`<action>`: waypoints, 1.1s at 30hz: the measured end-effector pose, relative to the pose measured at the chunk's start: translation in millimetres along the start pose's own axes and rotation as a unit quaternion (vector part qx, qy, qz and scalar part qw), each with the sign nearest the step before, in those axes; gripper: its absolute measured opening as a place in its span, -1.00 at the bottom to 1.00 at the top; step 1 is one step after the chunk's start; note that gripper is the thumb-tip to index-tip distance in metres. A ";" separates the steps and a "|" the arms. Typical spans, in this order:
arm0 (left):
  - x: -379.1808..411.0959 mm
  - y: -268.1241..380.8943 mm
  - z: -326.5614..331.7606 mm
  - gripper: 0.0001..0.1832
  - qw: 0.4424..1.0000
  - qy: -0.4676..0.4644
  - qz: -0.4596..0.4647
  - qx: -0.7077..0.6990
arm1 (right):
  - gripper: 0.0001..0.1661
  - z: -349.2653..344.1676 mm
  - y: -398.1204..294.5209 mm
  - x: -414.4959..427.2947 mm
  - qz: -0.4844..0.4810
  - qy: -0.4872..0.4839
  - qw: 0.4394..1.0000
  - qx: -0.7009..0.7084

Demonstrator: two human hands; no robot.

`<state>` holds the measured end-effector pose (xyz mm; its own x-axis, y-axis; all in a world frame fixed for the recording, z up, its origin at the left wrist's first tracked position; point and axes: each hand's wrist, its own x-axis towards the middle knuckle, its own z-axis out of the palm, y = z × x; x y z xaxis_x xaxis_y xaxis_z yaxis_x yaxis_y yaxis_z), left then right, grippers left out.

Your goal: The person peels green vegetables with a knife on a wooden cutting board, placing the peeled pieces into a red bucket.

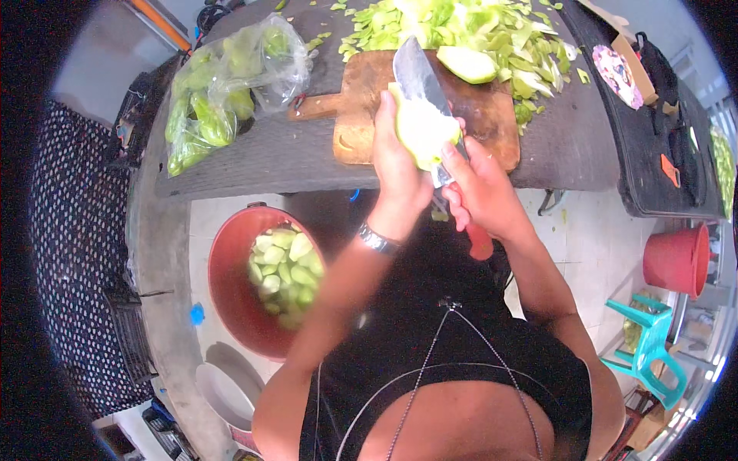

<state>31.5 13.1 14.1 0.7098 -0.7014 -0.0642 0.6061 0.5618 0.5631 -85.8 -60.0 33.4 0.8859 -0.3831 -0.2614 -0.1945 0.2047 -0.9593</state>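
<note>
My left hand [398, 155] holds a pale, peeled green fruit or vegetable [424, 129] above the near part of a wooden cutting board [369, 75]. In my right hand [481, 184] is the red handle of a kitchen knife [424, 75], its wide blade pointing away from me and lying against the far right side of the piece. Another peeled piece [467, 64] rests at the board's far edge, beside a heap of green peelings [519, 40]. Unpeeled green ones fill a clear plastic bag [230, 86] left of the board.
On the floor at left, a red bucket [230, 276] holds many peeled pieces; a pale basin [225, 392] stands nearer me. To the right are a black case [640, 155], another red bucket [671, 259] and a turquoise plastic stool [651, 346]. The dark table's [259, 167] near edge crosses before me.
</note>
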 end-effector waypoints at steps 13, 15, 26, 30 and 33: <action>17.8 36.2 -37.7 -0.34 0.985 0.008 -0.001 -0.172 | -0.55 -15.0 -47.7 12.3 -0.164 0.116 0.980 0.006; 16.4 39.6 -44.3 -0.33 0.954 -0.136 -0.085 -0.252 | -0.50 -37.6 -71.1 52.6 -0.215 0.123 0.969 0.008; 8.2 46.3 -35.6 -0.54 0.998 0.036 -0.018 -0.054 | -0.47 -49.7 -83.6 105.4 -0.215 0.171 0.864 -0.421; 8.4 47.2 -26.7 -0.57 0.998 0.040 0.020 -0.037 | -0.64 -19.7 -45.5 9.8 0.003 0.024 0.963 -0.268; 10.7 43.9 -27.5 -0.61 0.998 0.056 0.040 -0.007 | -0.64 -22.1 -29.7 -11.8 0.048 0.013 0.974 -0.221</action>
<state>75.5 42.4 15.5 0.7910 -0.6013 -0.1127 0.5510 0.6203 0.5582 -99.8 -81.4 62.6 0.8449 -0.4059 -0.3485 -0.4426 -0.1645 -0.8815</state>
